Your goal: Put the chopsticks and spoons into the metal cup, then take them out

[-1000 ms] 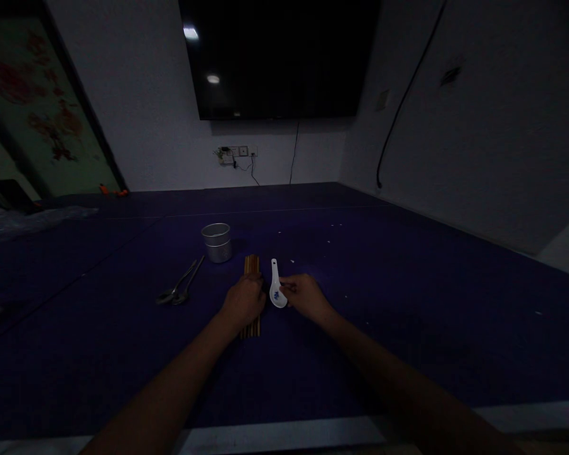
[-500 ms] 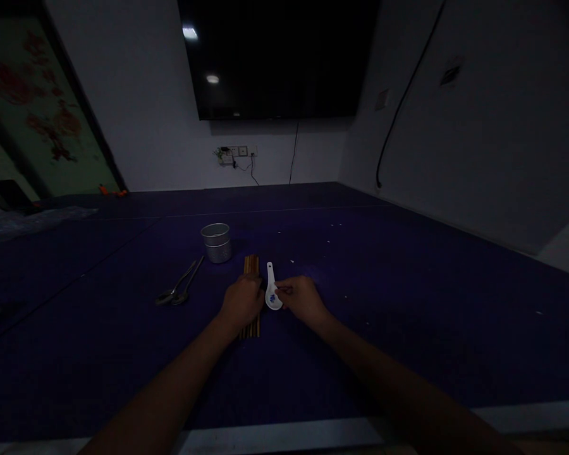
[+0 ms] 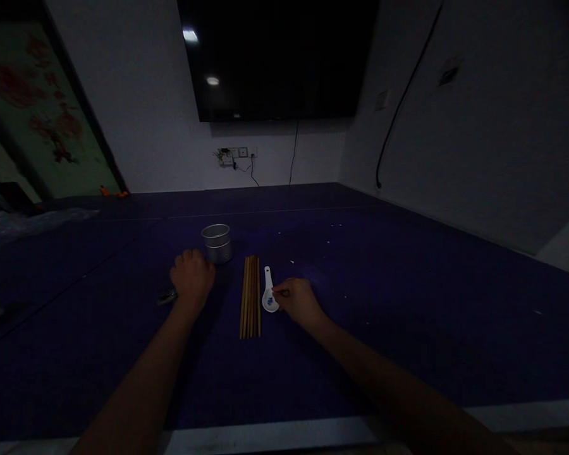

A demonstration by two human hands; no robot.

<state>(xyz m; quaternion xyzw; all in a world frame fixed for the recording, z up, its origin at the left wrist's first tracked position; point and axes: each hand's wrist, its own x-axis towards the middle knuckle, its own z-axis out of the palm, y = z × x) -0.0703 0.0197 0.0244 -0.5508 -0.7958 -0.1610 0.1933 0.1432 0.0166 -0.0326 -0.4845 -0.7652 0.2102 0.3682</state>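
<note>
A white soup spoon [image 3: 267, 282] with a blue mark in its bowl lies on the dark blue surface. My right hand [image 3: 296, 300] pinches its bowl's right edge between thumb and fingers. Just left of it, several wooden chopsticks [image 3: 250, 297] lie side by side in a flat bundle. My left hand [image 3: 193, 278] is over the metal spoons, close to the metal cup, its fingers bent downward and their tips hidden. One metal spoon's bowl [image 3: 166, 297] shows beside the wrist; the handles are covered. The silver metal cup [image 3: 217, 243] stands upright.
Behind is a wall with a large dark television [image 3: 279, 57], sockets [image 3: 239, 152] and hanging cables. Clear plastic wrapping [image 3: 38, 221] lies at the far left. Small white scraps [image 3: 292, 261] dot the blue surface [image 3: 384, 303]. Its pale front edge [image 3: 265, 436] runs near me.
My left hand has left the chopsticks and moved left over the metal spoons. The soup spoon has shifted slightly left toward the chopsticks, with my right hand still at its edge.
</note>
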